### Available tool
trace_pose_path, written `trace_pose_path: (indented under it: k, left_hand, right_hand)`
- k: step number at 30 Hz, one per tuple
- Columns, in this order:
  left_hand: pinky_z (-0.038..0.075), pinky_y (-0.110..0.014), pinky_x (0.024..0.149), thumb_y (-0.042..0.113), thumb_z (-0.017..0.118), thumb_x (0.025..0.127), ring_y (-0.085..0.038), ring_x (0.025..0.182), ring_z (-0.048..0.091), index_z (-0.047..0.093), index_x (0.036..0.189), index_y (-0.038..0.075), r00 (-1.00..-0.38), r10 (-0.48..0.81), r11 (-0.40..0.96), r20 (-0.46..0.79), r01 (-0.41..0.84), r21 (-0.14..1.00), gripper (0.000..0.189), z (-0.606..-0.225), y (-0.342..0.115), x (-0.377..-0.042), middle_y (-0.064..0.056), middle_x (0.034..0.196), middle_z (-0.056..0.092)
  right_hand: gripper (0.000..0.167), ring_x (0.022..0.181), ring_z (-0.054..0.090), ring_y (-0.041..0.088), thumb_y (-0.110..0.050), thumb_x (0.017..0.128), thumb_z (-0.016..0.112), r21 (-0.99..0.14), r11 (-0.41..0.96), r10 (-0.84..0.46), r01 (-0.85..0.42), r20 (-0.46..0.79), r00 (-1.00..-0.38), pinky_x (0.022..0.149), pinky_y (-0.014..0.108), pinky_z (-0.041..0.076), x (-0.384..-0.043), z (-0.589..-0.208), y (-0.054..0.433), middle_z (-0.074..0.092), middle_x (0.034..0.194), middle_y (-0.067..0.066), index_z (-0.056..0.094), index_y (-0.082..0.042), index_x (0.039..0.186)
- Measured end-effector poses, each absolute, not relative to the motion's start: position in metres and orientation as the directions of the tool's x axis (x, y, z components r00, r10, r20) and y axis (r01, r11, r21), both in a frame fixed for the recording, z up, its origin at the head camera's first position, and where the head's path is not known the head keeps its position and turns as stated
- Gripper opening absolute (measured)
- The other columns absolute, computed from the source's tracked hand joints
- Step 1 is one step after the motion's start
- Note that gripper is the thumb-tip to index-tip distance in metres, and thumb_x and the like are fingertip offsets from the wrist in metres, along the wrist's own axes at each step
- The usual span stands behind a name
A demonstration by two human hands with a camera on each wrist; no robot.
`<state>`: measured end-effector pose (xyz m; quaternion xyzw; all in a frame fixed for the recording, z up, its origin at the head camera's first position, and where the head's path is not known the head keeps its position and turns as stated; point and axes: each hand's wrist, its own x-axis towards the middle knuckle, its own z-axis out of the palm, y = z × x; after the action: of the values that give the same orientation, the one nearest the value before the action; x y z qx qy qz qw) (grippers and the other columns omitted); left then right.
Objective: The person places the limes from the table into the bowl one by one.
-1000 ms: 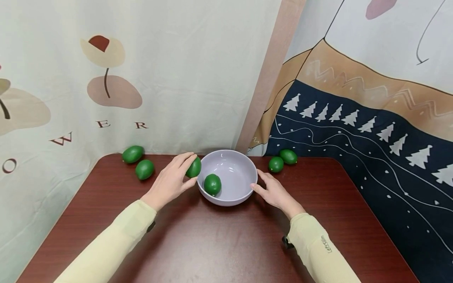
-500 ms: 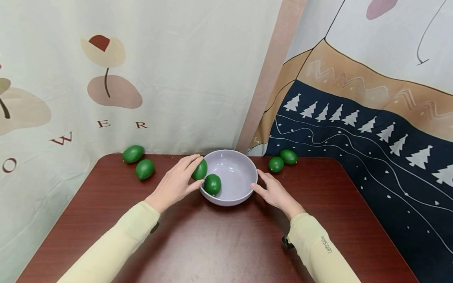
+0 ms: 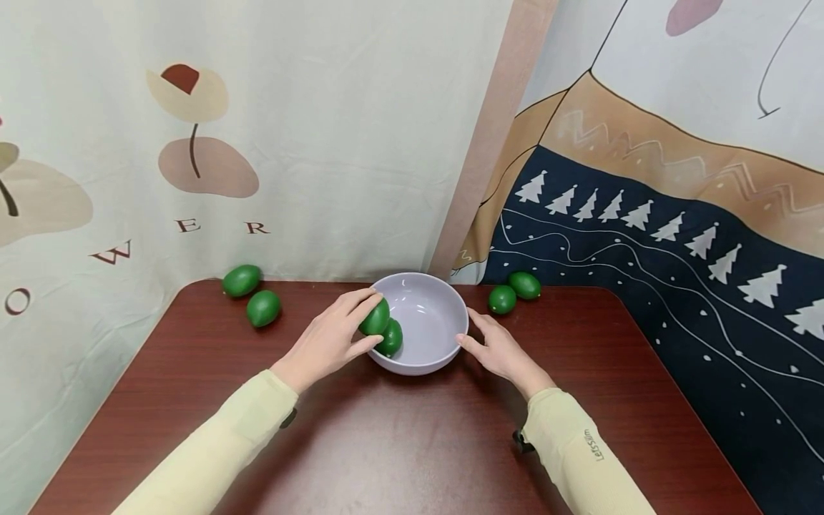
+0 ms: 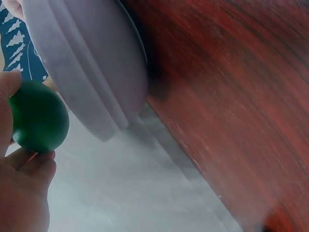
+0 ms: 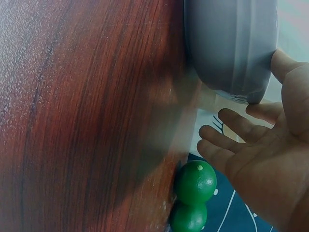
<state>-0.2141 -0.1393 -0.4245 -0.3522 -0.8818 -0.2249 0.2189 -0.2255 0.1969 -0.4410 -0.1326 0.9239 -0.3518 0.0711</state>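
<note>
In the head view my left hand holds a green lime between thumb and fingers at the left rim of a pale lilac bowl. The left wrist view shows that lime raised beside the bowl's rim. Inside the bowl sits a second lime, partly hidden behind the held one and the thumb. My right hand rests against the bowl's right side. Seen from the right wrist, its thumb and index finger touch the bowl while the other fingers stay apart from it.
Two limes lie at the table's back left corner. Another pair of limes lies at the back right. The dark red wooden table meets a printed curtain along its back edge.
My left hand has moved right with its lime, from outside the bowl's left side to over the rim. The lime in the bowl is now partly covered. My right hand has stayed put.
</note>
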Motion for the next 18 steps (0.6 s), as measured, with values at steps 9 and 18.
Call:
trace_pose_path:
  k: [9, 18]
  left_hand:
    - [0.055, -0.043, 0.096, 0.031, 0.083, 0.09, -0.027, 0.129, 0.055, 0.057, 0.145, 0.009, -0.65, 0.543, 0.631, 0.532, 0.733, 0.252, 0.065, -0.426, -0.131, -0.21, -0.011, 0.144, 0.054]
    - [0.055, -0.041, 0.097, 0.037, 0.079, 0.092, -0.025, 0.128, 0.057, 0.058, 0.145, 0.011, -0.675, 0.574, 0.626, 0.463, 0.726, 0.284, 0.063, -0.424, -0.124, -0.207, -0.008, 0.142, 0.056]
  right_hand:
    - [0.071, 0.145, 0.041, 0.043, -0.033, 0.104, 0.064, -0.671, 0.719, -0.292, -0.181, -0.055, -0.955, 0.118, 0.062, 0.034, -0.226, -0.442, 0.198, 0.042, 0.157, 0.024, 0.033, -0.005, 0.161]
    - [0.072, 0.145, 0.042, 0.043, -0.036, 0.104, 0.063, -0.665, 0.727, -0.287, -0.172, -0.066, -0.956, 0.117, 0.062, 0.035, -0.229, -0.443, 0.199, 0.043, 0.156, 0.024, 0.032, -0.006, 0.162]
